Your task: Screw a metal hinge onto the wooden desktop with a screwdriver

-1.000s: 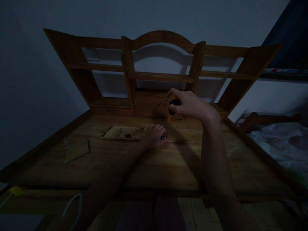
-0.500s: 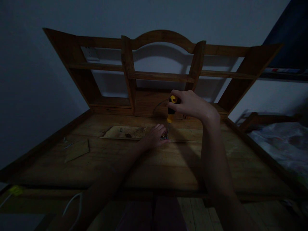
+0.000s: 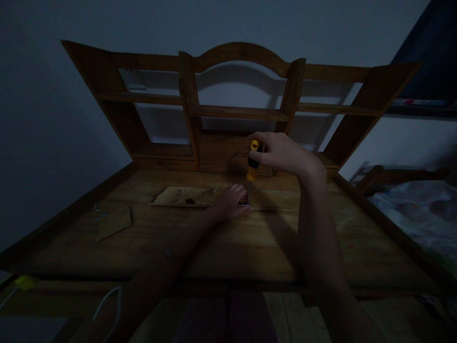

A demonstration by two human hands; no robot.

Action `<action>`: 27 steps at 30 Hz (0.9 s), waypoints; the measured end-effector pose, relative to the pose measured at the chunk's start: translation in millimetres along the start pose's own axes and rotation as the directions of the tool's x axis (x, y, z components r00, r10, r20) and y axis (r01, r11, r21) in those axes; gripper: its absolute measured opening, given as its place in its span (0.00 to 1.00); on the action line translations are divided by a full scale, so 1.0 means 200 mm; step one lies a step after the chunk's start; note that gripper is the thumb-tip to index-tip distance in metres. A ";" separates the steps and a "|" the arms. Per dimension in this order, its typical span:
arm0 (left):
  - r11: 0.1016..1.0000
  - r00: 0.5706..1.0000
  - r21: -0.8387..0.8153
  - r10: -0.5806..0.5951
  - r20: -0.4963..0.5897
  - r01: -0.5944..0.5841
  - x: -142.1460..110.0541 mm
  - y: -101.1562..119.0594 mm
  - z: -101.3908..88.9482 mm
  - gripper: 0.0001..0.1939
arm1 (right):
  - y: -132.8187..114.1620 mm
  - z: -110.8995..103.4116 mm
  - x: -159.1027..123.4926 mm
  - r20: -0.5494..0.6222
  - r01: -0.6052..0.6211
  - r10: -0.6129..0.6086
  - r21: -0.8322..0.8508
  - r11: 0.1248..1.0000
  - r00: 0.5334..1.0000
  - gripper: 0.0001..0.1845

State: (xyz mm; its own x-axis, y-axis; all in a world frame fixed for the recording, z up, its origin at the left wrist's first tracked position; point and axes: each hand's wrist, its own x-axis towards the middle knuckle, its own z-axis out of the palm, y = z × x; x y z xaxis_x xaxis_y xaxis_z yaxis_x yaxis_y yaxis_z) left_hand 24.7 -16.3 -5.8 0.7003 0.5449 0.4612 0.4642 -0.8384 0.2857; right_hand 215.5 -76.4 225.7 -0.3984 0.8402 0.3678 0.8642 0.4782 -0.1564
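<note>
My right hand (image 3: 276,150) grips a yellow-and-black screwdriver (image 3: 253,164) by its handle, thumb on the near side and index finger stretched over the top. Nearly upright, the screwdriver's shaft points down to a small shiny metal piece (image 3: 243,204) on the wooden desk top (image 3: 228,243). My left hand (image 3: 230,200) lies low on the desk around that piece, its fingers curled and its thumb along the near edge. What the fingers cover, and any screw under the tip, is too dark to make out. A pale worn strip (image 3: 178,196) runs left from this hand.
A loose thin board piece (image 3: 114,225) lies on the desk's left, with small metal bits (image 3: 96,208) beside it. The wooden shelf unit (image 3: 239,113) rises behind the desk. A white cable (image 3: 110,302) hangs at the front left, and a plastic-covered heap (image 3: 417,209) is at right.
My right fingers have shifted on the screwdriver's handle, the index finger now straighter over the top. The handle has moved slightly left; my left hand stays in place.
</note>
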 end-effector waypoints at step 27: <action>1.000 0.999 -0.012 -0.028 0.026 0.028 0.00 0.00 0.00 0.18 | -0.02 0.01 0.00 -0.059 0.005 -0.006 -0.019 1.000 0.998 0.15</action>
State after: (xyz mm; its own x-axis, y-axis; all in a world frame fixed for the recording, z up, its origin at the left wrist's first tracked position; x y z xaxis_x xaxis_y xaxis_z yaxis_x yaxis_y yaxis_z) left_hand 24.8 -16.7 -5.0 0.7007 0.5685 0.4311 0.4772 -0.8226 0.3091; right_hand 211.5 -77.6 225.2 -0.3851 0.8205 0.4223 0.8677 0.4778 -0.1369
